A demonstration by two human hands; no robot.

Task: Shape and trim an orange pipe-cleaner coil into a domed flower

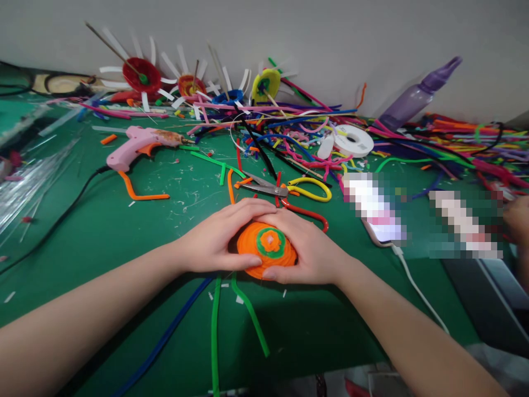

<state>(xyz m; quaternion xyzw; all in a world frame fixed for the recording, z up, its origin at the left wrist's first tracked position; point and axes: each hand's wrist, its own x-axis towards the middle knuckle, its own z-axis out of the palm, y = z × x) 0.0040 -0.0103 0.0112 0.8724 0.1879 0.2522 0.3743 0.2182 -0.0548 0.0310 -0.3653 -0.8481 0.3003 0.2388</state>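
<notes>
Between my two hands is a round orange piece wound from pipe cleaners (pixel 248 248), with a green ring and a small orange flower with a pale centre on top. My left hand (pixel 215 234) curls round its left side, thumb resting on the front. On the right, my right hand (pixel 316 248) wraps it the same way, and the fingers of both hands meet at the far side. The underside is hidden. Just beyond my fingers lie scissors (pixel 281 191) with a yellow and a red handle. Green pipe cleaners (pixel 215 336) and a blue one (pixel 173 325) stretch toward me.
A pink glue gun (pixel 138 144) lies at left with its black cord. Behind are discs with white strips (pixel 141 75), heaped pipe cleaners (pixel 297 140), a ribbon spool (pixel 352 140) and a purple bottle (pixel 413 96). At right are a charging phone (pixel 374 212) and another person's hand (pixel 516 218).
</notes>
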